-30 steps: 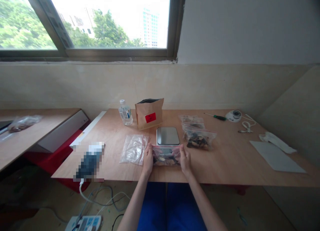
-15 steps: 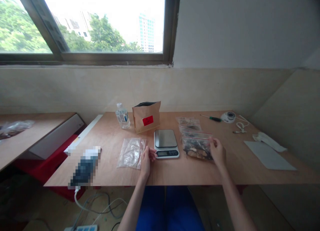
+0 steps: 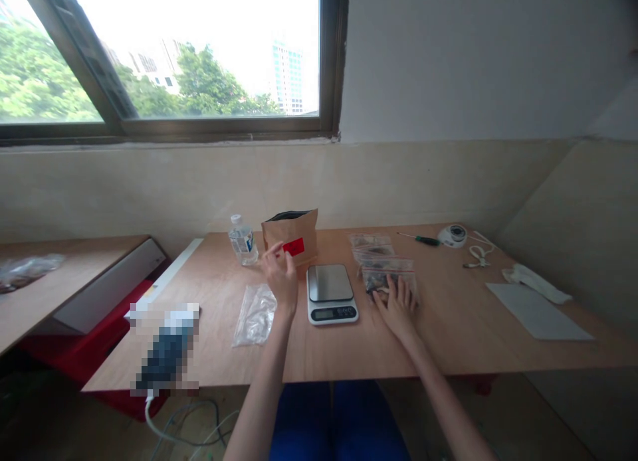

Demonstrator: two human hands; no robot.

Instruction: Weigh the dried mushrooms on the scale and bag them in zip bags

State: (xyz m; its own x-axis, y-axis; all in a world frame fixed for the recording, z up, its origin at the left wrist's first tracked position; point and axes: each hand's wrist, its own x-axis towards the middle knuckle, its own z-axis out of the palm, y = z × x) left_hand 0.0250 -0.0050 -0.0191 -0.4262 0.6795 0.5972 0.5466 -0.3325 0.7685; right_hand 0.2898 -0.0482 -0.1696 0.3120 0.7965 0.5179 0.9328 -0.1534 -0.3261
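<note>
My right hand point(image 3: 396, 307) lies over the near edge of a clear zip bag of dark and tan dried pieces point(image 3: 383, 279), fingers spread. A second zip bag point(image 3: 371, 247) sits just behind it. My left hand point(image 3: 280, 276) is raised above the plywood table point(image 3: 448, 328), fingers apart, holding nothing. It is nearest a brown paper bag point(image 3: 299, 230) with a red label. Between my hands stands a digital kitchen scale point(image 3: 329, 295) with nothing on it. A flattened clear plastic bag point(image 3: 255, 315) lies below my left hand.
A water bottle point(image 3: 242, 240) stands left of the paper bag. At the right are a screwdriver point(image 3: 423, 240), a round white device point(image 3: 452, 235), a white cloth point(image 3: 535, 283) and a grey sheet point(image 3: 538, 310). A pixelated object point(image 3: 167, 345) with a cable lies at the left edge.
My left hand has lifted off the table and moved up toward the paper bag. My right hand has shifted from the zip bag's right side onto its near edge.
</note>
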